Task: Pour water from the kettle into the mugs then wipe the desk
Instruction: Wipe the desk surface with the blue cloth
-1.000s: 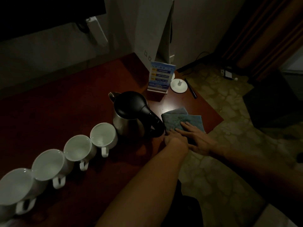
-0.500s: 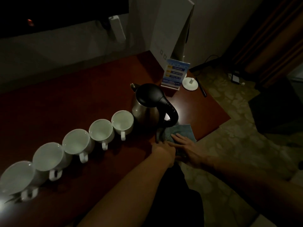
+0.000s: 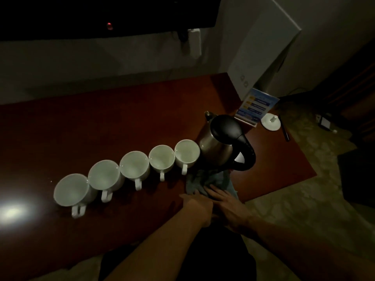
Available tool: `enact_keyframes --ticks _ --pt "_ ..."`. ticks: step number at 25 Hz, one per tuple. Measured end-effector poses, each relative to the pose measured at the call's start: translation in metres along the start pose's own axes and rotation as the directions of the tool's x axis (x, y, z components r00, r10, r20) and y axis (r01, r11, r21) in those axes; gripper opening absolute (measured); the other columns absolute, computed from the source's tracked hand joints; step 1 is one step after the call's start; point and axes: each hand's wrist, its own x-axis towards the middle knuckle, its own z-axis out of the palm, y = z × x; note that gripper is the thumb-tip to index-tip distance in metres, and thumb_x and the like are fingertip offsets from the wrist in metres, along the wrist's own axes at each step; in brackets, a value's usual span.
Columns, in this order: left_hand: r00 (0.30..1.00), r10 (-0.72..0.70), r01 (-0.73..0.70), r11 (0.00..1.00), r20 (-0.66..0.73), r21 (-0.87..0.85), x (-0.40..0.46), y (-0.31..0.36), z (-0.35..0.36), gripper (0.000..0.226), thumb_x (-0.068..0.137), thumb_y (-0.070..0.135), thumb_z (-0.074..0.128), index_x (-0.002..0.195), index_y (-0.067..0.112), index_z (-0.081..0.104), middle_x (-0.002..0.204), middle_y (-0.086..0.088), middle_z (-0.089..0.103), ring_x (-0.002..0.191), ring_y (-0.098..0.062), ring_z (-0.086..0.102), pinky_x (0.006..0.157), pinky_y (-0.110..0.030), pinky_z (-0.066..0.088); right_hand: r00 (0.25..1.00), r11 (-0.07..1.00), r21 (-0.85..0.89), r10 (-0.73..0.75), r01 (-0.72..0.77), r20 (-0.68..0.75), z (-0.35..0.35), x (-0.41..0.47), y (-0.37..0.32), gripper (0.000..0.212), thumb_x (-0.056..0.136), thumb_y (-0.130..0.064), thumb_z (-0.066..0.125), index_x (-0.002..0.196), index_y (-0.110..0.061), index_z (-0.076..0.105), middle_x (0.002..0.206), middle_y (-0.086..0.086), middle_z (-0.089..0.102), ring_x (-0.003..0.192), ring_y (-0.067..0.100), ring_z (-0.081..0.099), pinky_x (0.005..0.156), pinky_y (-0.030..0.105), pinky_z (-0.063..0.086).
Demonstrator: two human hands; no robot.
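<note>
The fingers [image 3: 213, 190] of the right hand [image 3: 225, 203] lie flat and slightly spread on a blue-grey cloth [image 3: 205, 180], palm down, pressing it against the desk [image 3: 101, 122]. The left hand [image 3: 197, 206] sits just beside the right, touching it at the near edge of the cloth; its fingers are hidden behind its own back and wrist, so whether they are curled or flat cannot be told. Both bare forearms reach in from the near side.

The one cloth is crumpled and lies at the near right part of the red-brown desk, its far edge touching or tucked just under the base of the kettle [image 3: 221, 142]. There is one kettle: steel body, black lid, black handle pointing right and near, spout pointing far. It stands upright.

Left of the kettle runs a row of five white mugs [image 3: 134, 166], slanting from the kettle toward the near left. They stand upright, rims touching or nearly touching, every handle turned to the near side. The rightmost mug touches the kettle. Whether they hold water cannot be told in this dim light.

Far right of the kettle stands one blue printed card [image 3: 256, 106], beside it one white round stand [image 3: 271, 121] and one dark pen [image 3: 284, 128]. A bright glare patch [image 3: 12, 212] lies on the desk at near left.
</note>
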Motion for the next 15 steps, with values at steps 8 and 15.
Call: enact_keyframes --ticks 8,15 --pt "0.989 -0.133 0.145 0.956 0.066 -0.253 -0.040 -0.069 0.045 0.080 0.098 0.028 0.059 0.159 0.007 0.011 0.166 -0.020 -0.002 0.153 -0.040 0.002 0.114 -0.071 0.016 0.963 0.973 -0.032 -0.220 0.228 0.156 0.001 0.064 -0.075 0.068 0.084 -0.069 0.024 0.143 -0.052 -0.006 0.158 -0.005 -0.012 0.143 0.024 -0.021 0.118 0.040 -0.009" --pt "0.963 -0.243 0.270 0.864 0.118 -0.424 -0.080 -0.135 0.098 0.085 0.097 0.034 0.061 0.160 0.011 0.009 0.167 -0.015 -0.006 0.153 -0.039 0.000 0.114 -0.072 0.009 0.901 0.917 -0.052 -0.375 0.395 0.218 0.016 0.114 -0.156 0.072 0.086 -0.054 0.021 0.153 -0.032 0.009 0.163 0.002 -0.002 0.145 0.027 -0.016 0.116 0.042 -0.007"
